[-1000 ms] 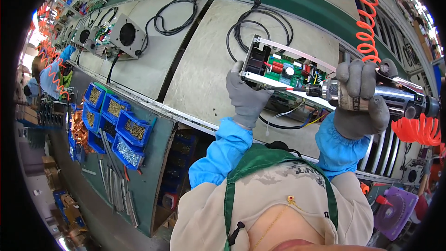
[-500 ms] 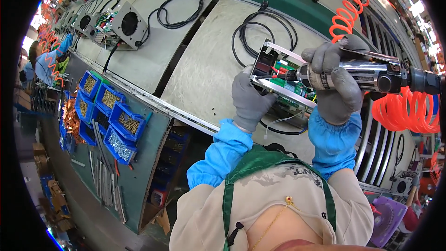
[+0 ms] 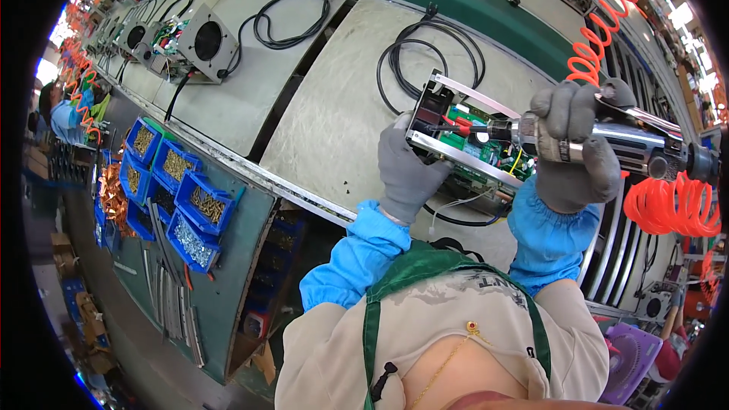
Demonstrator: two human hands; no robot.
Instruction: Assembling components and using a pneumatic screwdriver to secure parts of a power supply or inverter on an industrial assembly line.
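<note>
My left hand (image 3: 408,171), in a grey glove, grips the black-ended near corner of an open metal chassis (image 3: 474,163). Inside its rails lie a green circuit board (image 3: 497,156) and red, yellow and white wires. My right hand (image 3: 573,152), gloved too, is wrapped round a silver and black air screwdriver (image 3: 634,150) lying nearly level over the chassis. Its thin bit points left toward the black end piece; whether the tip touches a screw cannot be made out. Behind the chassis, a coiled black power cord (image 3: 395,57) rests on the pale worktop.
Blue bins (image 3: 205,205) of screws and small parts stand on a green side table (image 3: 243,281) at left, beside metal strips (image 3: 176,304). Another unit with a round fan opening (image 3: 206,42) sits at the back left. An orange coiled hose (image 3: 672,205) hangs at right, near rollers.
My right hand and the screwdriver have shifted to the right and slightly nearer, drawing the tool back along the chassis. My left hand keeps its grip on the corner.
</note>
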